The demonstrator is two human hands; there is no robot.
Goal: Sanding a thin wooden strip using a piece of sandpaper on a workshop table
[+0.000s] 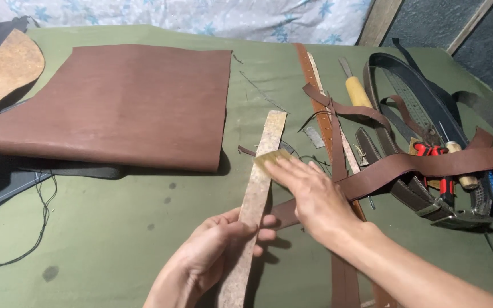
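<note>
packages: none in view
labels: none in view
signs: none in view
screens: none in view

Leather workshop, brown hide [126, 102], straps [429, 165], hand tools [437, 171] on green bench [104, 228]
</note>
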